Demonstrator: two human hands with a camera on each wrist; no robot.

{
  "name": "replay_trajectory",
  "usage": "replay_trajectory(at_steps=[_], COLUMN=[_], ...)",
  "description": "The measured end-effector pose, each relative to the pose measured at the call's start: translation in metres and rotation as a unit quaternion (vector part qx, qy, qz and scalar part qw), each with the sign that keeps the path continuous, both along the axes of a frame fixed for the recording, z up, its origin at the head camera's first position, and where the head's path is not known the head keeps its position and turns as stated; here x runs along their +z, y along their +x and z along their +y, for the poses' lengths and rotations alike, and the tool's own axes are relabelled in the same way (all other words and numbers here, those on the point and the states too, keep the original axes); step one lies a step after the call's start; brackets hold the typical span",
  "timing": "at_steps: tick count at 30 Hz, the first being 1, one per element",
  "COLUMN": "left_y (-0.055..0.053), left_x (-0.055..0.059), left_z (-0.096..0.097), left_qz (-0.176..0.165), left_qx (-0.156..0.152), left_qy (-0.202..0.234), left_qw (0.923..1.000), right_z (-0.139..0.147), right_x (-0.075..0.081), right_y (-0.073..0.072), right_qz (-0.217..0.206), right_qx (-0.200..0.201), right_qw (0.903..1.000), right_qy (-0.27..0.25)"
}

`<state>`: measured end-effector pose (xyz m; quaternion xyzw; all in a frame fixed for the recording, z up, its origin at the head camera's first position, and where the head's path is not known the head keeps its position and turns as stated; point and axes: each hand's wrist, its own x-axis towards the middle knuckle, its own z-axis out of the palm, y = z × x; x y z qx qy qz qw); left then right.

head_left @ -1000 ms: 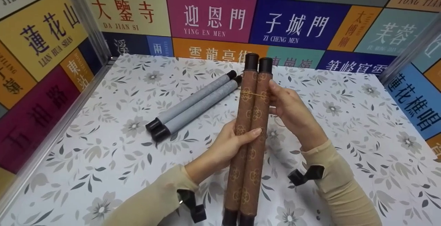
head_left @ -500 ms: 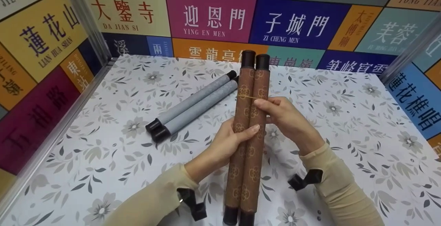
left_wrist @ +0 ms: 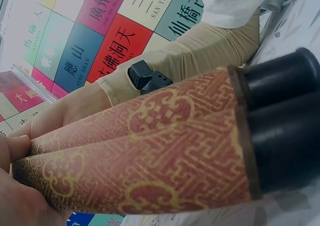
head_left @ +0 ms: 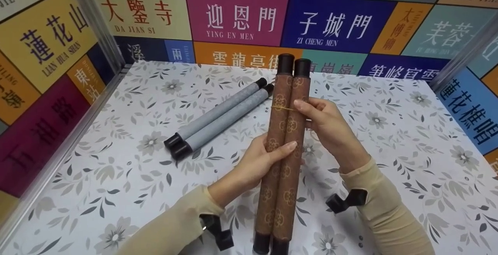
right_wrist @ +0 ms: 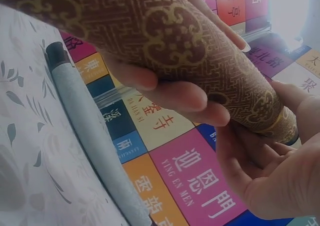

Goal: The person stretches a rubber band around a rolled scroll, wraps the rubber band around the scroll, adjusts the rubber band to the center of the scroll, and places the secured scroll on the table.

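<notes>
A brown scroll (head_left: 288, 185), rolled from both ends into two parallel rolls, has gold patterning and black end knobs. Wrapped around its middle is my left hand (head_left: 258, 161), thumb lying across the front. A thin yellow cord (head_left: 282, 107) crosses the rolls higher up. At that cord my right hand (head_left: 330, 130) pinches the right roll, thumb in front and fingers mostly hidden behind. The right wrist view shows left fingers (right_wrist: 180, 95) curled beneath the brocade. In the left wrist view the black knobs (left_wrist: 282, 136) point right.
A grey-blue scroll (head_left: 229, 118), also in two rolls with black ends, lies slantwise on the flower-patterned tabletop (head_left: 116, 185) to the left. Colourful panels with lettering (head_left: 237, 18) stand along the back and sides. Each sleeve carries a black wrist mount.
My right thumb has come from the right roll's outer edge onto its front at the cord. It reached lower half a second ago and has since risen slightly. The left hand keeps its grip.
</notes>
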<state>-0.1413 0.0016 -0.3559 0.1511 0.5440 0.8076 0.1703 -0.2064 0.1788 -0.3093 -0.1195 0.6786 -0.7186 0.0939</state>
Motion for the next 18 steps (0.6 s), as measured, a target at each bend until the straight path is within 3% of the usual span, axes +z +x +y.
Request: replay_trajectory(at_steps=[3, 6, 12, 18], left_y=[0.000, 0.001, 0.004, 0.001], left_x=[-0.001, -0.003, -0.005, -0.002], left_z=[0.002, 0.003, 0.003, 0.000], left_qz=[0.004, -0.006, -0.028, -0.008], left_qx=[0.005, 0.008, 0.011, 0.022], left_qy=[-0.032, -0.045, -0.031, -0.040], left_qw=[0.9995, 0.9989, 0.9991, 0.9989], right_z=[0.002, 0.005, 0.007, 0.009], right_x=[-0.001, -0.002, -0.011, -0.008], right_y=[-0.001, -0.002, -0.005, -0.002], right_qz=[0.004, 0.000, -0.030, -0.021], right_qx=[-0.025, -0.020, 0.034, 0.087], right_qw=[0.9995, 0.9994, 0.9990, 0.9942], right_qy=[-0.019, -0.029, 0.004, 0.059])
